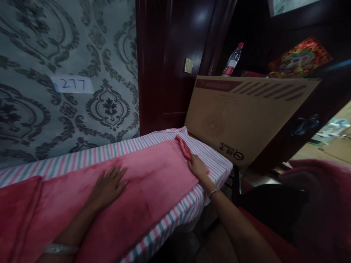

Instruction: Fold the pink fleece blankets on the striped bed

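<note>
A pink fleece blanket (142,182) lies spread over a bed with a pink, white and grey striped sheet (216,164). My left hand (108,184) rests flat on the middle of the blanket, fingers spread. Over at the blanket's right edge, my right hand (197,167) has its fingers closed on a bunched fold of the fabric, and a thin bracelet sits on that wrist. The left wrist wears a pale bangle.
A large flat cardboard box (246,117) leans against the dark wooden door (175,65) just past the bed's end. A plastic bottle (232,60) stands behind it. Patterned wallpaper with a label "277" (72,84) runs along the bed. A pink cloth heap (326,204) lies at right.
</note>
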### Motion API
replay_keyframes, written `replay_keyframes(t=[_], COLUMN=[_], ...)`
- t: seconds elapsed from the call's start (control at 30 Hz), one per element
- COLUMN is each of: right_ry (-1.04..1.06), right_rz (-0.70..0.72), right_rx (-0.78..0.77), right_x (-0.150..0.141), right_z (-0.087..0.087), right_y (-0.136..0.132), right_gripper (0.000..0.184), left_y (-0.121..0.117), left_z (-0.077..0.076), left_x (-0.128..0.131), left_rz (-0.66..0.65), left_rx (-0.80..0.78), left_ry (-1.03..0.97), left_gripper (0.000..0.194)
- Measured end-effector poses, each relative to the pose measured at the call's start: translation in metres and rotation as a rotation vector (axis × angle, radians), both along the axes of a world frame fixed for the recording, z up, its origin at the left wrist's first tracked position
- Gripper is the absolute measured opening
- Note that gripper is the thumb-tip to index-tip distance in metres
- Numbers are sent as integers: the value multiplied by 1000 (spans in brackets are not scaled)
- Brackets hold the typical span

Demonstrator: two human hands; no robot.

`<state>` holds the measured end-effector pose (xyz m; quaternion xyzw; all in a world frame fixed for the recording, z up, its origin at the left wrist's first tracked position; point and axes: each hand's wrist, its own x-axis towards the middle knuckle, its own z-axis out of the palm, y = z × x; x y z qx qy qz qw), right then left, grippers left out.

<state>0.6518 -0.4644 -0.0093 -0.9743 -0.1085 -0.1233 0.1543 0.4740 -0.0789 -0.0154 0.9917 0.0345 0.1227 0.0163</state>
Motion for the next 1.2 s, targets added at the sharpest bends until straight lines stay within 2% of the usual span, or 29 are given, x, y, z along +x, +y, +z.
replay_keyframes(t=[0.13,0.23,0.3,0.4,0.5,0.6,0.7,0.87,0.93,1.07,1.2], right_ry=[29,74,113,134,125,113,95,156,105,-49,-171], right_rz=[-12,-14,-9,53,209,470,665,787,784,748,701], right_rx=[73,141,192,275,327,397,466,304,257,269,345], right_x=[0,6,11,11,-7,-45,-92,-157,-173,-192,-206], right_z=[3,13,24,45,60,59,42,4,-6,-20,-38], right_y=[-3,-6,-5,8,34,66,94,116,112,90,76], right_gripper=[42,40,34,33,38,41,47,53,56,64,63], left_y=[-4,-8,-10,-11,-8,-4,-2,-2,-3,-8,-14], left_z=[2,3,5,7,9,7,5,0,-2,-5,-3], left_x=[-4,-7,-8,-7,-7,-7,-7,-3,-2,-6,-7], left_rz=[-26,-131,-177,-177,-170,-119,-94,-72,-99,-171,-197], left_rx=[-73,-259,-518,-1129,-1686,-1947,-2056,-2135,-2127,-2012,-1847], left_ry=[-76,-199,-287,-261,-160,-158,-154,-171,-172,-210,-213], left_gripper=[56,48,47,56,60,56,54,55,61,91,93])
